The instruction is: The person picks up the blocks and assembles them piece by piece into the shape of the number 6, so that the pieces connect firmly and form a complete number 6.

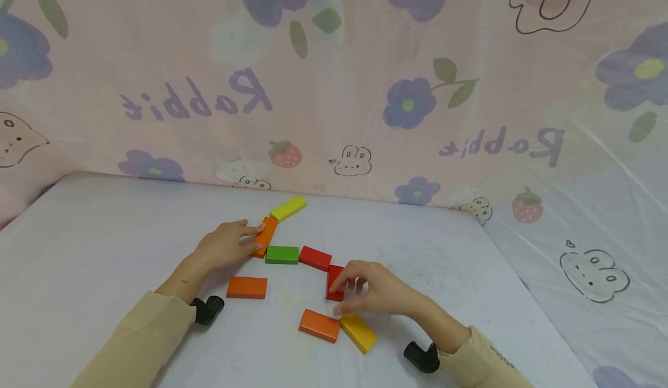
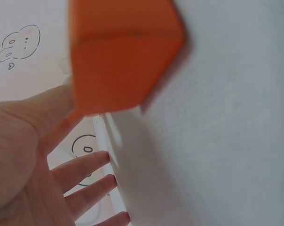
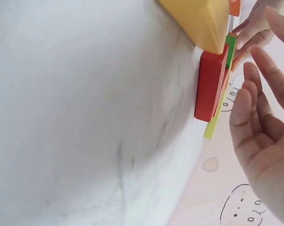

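Observation:
In the head view my left hand (image 1: 228,243) has its thumb and index finger at an orange block (image 1: 268,232), pinching it near both ends; the other fingers stretch away. Its far end meets a yellow block (image 1: 289,209), its near end a green block (image 1: 282,255). A red block (image 1: 315,257) continues the line, and a second red block (image 1: 332,292) turns toward me. Over that one hovers my right hand (image 1: 373,289), fingers loosely bent, thumb apart, nothing held. In the right wrist view its fingers stand beside the red block (image 3: 210,87) with a gap between.
Closer to me lie a loose orange block (image 1: 247,287) below the left hand, another orange block (image 1: 319,326), and a darker yellow block (image 1: 358,333) touching it at a corner. All rest on a white table (image 1: 449,249). A rabbit-print curtain (image 1: 334,104) stands behind.

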Available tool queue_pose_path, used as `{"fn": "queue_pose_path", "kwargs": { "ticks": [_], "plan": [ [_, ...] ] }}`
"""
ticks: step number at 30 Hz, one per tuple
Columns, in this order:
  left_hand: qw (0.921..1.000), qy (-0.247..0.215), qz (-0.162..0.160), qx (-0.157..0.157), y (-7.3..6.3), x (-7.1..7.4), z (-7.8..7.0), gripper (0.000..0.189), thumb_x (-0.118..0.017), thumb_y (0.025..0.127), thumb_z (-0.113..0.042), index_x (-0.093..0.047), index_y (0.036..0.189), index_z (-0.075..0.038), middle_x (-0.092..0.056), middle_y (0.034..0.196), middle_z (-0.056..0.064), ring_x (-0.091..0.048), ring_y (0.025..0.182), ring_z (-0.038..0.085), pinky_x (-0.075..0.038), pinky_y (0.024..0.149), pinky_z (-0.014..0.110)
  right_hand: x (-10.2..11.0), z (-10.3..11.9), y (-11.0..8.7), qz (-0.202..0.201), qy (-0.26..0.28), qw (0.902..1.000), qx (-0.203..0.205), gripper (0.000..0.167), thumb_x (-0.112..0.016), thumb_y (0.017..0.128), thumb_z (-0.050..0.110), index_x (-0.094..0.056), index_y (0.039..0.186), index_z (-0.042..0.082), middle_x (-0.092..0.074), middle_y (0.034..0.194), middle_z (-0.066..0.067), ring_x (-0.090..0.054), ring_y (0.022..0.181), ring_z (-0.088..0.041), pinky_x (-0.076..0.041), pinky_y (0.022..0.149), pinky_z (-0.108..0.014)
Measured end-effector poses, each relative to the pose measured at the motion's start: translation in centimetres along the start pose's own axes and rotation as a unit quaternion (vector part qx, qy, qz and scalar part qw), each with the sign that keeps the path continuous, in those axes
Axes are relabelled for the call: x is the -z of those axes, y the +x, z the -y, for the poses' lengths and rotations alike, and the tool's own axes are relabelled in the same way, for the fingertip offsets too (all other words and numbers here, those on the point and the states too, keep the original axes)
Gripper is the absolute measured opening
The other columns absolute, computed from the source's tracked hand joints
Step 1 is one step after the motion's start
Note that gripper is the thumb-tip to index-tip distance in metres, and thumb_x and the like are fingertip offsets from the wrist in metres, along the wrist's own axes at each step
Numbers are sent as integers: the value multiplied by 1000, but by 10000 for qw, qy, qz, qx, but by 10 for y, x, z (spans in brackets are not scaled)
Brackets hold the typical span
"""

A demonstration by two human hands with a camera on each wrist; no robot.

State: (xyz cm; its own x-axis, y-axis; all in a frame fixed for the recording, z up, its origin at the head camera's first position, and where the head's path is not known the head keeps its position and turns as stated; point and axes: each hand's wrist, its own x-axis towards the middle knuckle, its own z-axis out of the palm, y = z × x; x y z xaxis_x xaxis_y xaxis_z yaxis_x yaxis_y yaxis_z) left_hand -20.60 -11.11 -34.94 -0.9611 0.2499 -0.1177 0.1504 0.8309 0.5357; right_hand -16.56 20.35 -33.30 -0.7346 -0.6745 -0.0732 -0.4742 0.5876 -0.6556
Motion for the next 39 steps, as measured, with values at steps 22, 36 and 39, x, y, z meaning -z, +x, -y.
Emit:
{"fn": "queue_pose_path", "kwargs": {
  "ticks": [22,36,39],
  "plan": [
    [10000,60,35,44,2,1,0,48,-56,95,-26,-49,140,-13,-33,149,28,-29,135,51,-29,103,70,-8,-8,-21,332,-51,9994,38,29,-78,79,35,-69,103,21,-62,97,9,-55,82,-8,-51,68,-21],
    [9999,91,40,-26,-1,2,0,49,-58,94,-29,-50,140,-13,-34,148,29,-30,134,52,-31,101,70,-5,-16,-39,350,-84,9993,65,46,-80,77,37,-65,117,19,-59,97,10,-56,80,-8,-52,68,-21],
    [9999,85,58,17,-1,2,0,49,-58,94,-28,-49,141,-13,-34,148,29,-30,134,52,-30,101,70,-3,-17,-41,394,-97,9992,58,50,-80,76,38,-64,118,17,-60,96,9,-56,79,-7,-53,68,-21]
  ]
}}
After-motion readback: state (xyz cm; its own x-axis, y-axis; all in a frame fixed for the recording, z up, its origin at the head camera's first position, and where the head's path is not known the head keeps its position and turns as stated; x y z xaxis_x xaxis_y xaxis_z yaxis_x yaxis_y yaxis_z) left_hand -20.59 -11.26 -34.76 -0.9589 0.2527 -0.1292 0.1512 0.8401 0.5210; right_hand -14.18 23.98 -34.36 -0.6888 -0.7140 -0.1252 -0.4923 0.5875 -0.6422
